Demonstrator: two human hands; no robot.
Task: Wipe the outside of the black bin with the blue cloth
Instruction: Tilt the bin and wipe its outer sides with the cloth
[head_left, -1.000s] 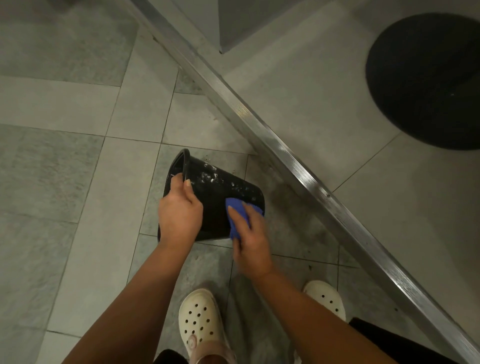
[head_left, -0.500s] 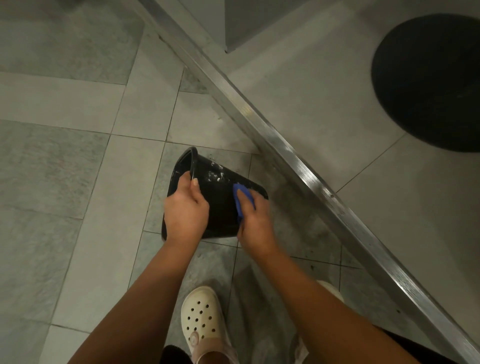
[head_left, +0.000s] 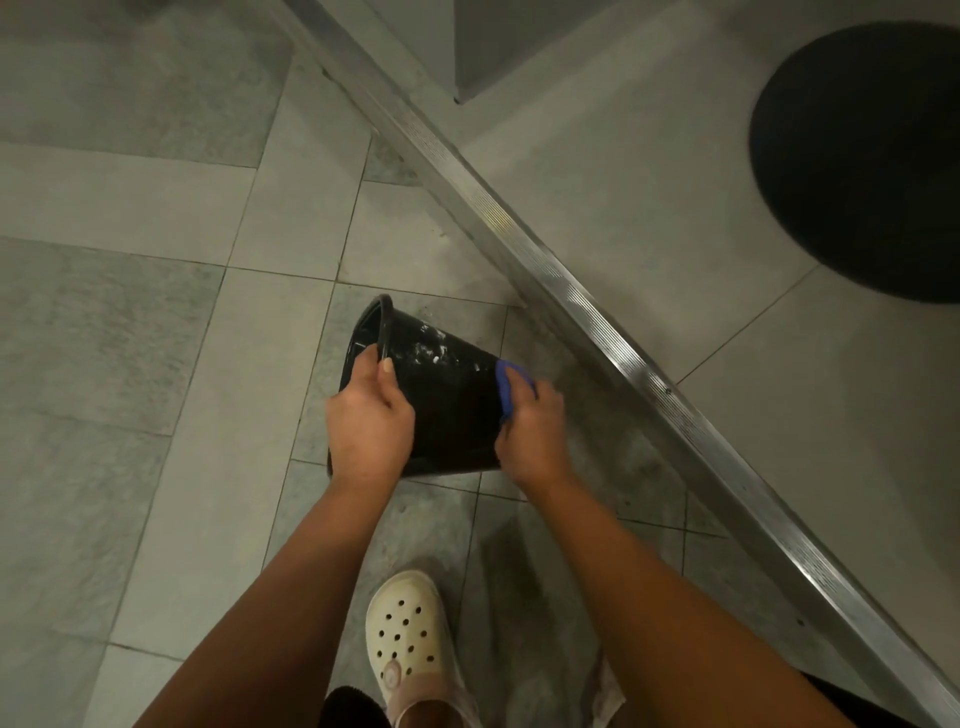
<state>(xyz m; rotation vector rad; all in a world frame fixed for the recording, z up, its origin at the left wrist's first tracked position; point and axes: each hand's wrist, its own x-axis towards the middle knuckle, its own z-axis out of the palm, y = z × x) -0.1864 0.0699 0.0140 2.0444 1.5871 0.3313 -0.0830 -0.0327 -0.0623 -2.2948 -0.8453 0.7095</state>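
The black bin (head_left: 447, 410) is tipped; its rim is gripped by the left hand (head_left: 369, 421), likely for steadiness. The blue cloth (head_left: 506, 384) is clutched by the right hand (head_left: 532, 434) against its right wall.

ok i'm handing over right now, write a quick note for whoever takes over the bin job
Left hand grips the rim of the black bin, which is tipped on its side.
Right hand holds the blue cloth against the bin's outside, near the base.
Done: the wall nearest the camera looks clean.
Left: white specks near the rim need wiping.
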